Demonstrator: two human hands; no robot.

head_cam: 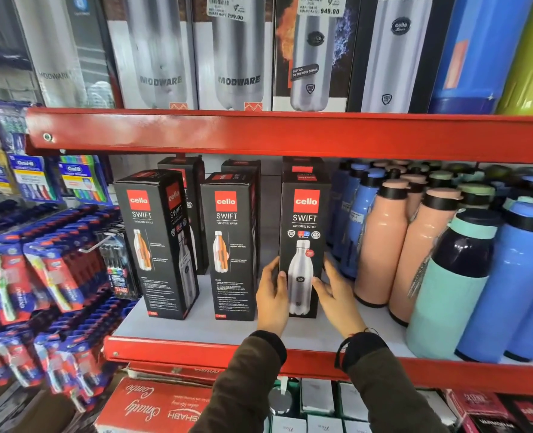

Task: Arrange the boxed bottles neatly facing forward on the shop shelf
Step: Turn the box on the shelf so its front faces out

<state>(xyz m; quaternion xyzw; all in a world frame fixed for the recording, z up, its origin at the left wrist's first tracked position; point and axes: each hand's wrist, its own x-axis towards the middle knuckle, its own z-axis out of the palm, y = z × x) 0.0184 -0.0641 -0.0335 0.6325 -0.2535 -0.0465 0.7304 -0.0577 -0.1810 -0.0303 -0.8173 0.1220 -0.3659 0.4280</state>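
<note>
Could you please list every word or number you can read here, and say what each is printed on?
"cello SWIFT VACUSTEEL BOTTLE": held black box.
"MODWARE": upper-shelf boxes.
"799.00": price sticker.
"949.00": price sticker.
"Oral-B": toothbrush packs.
Fine print on the boxes: too small to read.

We read "cello SWIFT VACUSTEEL BOTTLE" on the three tall black cardboard bottle boxes in the front row. Above, the grey-and-white steel-bottle boxes say "MODWARE", one under a white price sticker reading 799.00; another sticker shows 949.00. The blue hanging toothbrush packs read "Oral-B".
</note>
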